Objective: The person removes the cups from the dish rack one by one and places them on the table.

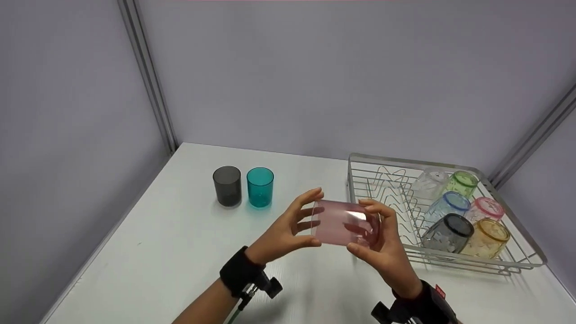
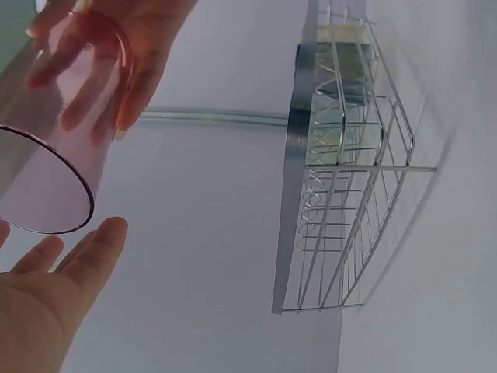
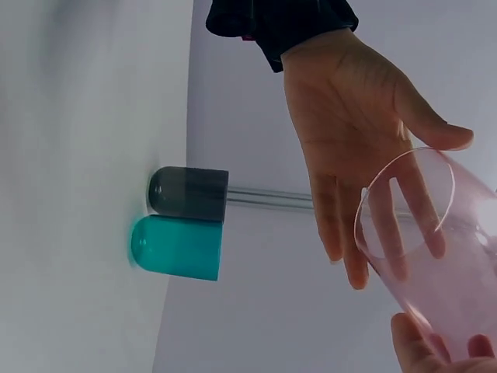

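A clear pink cup (image 1: 334, 225) lies sideways in the air above the table, its open rim toward the left. My right hand (image 1: 384, 252) grips it near the base, thumb at the front and fingers around the far side. Beside the rim is my left hand (image 1: 283, 231), fingers spread and loosely bent. In the left wrist view a gap shows between the left fingers (image 2: 97, 252) and the cup. From the right wrist view, the left hand's (image 3: 349, 132) palm is open, and some fingers show through the pink wall.
A dark grey cup (image 1: 227, 186) and a teal cup (image 1: 260, 188) stand upright side by side on the white table (image 1: 148, 252). At the right, a wire dish rack (image 1: 382, 158) holds several patterned glasses, among them a dark one (image 1: 445, 236) and a yellow one (image 1: 486, 240). Grey panels enclose the table.
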### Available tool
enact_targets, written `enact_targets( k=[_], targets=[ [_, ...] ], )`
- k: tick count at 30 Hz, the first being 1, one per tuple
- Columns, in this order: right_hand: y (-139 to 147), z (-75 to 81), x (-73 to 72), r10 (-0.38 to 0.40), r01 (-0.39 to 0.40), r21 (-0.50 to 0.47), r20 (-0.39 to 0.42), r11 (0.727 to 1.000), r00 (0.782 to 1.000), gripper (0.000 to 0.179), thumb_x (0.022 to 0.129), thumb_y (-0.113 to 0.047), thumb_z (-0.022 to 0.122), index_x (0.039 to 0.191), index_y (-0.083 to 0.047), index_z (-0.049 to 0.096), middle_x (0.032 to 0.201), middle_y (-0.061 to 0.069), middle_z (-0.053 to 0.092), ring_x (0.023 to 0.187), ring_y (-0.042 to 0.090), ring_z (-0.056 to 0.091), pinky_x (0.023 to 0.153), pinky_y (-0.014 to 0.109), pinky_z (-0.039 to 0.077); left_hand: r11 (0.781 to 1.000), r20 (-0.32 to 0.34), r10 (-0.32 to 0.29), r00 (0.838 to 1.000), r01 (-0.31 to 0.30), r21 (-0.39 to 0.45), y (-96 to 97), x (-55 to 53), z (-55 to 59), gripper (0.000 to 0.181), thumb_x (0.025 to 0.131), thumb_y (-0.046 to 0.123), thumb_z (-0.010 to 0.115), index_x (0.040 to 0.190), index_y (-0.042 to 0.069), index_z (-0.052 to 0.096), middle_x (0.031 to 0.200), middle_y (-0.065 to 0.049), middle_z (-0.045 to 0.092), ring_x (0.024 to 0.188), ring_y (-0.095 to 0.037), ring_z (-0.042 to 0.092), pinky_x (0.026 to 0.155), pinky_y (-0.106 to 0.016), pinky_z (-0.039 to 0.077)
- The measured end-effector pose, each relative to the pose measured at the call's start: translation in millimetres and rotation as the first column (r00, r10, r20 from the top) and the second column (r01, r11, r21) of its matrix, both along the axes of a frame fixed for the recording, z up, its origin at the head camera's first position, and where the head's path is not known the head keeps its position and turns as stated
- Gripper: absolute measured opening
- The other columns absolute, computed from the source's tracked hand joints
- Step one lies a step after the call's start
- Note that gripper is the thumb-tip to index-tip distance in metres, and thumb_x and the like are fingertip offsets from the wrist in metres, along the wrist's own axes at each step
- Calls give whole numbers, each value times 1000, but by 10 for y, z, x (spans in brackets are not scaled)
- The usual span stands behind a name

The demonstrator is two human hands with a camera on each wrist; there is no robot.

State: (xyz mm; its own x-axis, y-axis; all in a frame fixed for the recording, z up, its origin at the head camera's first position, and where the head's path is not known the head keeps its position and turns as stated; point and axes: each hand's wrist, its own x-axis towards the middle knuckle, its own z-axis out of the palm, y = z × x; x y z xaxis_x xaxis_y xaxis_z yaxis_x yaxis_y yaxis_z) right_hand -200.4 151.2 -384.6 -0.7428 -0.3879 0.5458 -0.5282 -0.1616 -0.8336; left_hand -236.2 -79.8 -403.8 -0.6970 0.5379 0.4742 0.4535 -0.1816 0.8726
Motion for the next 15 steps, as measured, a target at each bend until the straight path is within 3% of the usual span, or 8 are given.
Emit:
enact_targets(
  k=[6, 12, 15],
  targets=[
    [-8, -95, -8, 5, -4, -39, 30, 999, 1000, 62, 82, 17, 58, 127, -12, 26, 144, 6, 24, 120, 27, 50, 93, 34, 50, 997, 101, -47, 994, 41, 59, 18, -2, -73, 78, 83, 32, 73, 146, 19, 29, 147, -8, 31, 127, -27, 44, 99, -39, 45],
    [-10, -148, -64, -76, 76, 45, 0, 996, 997, 63, 83, 15, 58, 129, -2, 19, 146, 7, 22, 122, 22, 47, 92, 30, 49, 997, 161, -45, 986, 34, 67, 11, -57, -106, 74, 84, 32, 72, 144, 16, 32, 144, -10, 34, 125, -29, 45, 92, -40, 50],
    [3, -154, -108, -131, 134, 100, -39, 986, 991, 65, 84, 14, 58, 132, 2, 16, 146, 11, 18, 126, 19, 41, 93, 26, 47, 999, 155, -15, 988, 8, 46, -36, -110, -87, 72, 84, 31, 72, 144, 17, 33, 144, -9, 35, 126, -28, 45, 93, -39, 50]
  ],
)
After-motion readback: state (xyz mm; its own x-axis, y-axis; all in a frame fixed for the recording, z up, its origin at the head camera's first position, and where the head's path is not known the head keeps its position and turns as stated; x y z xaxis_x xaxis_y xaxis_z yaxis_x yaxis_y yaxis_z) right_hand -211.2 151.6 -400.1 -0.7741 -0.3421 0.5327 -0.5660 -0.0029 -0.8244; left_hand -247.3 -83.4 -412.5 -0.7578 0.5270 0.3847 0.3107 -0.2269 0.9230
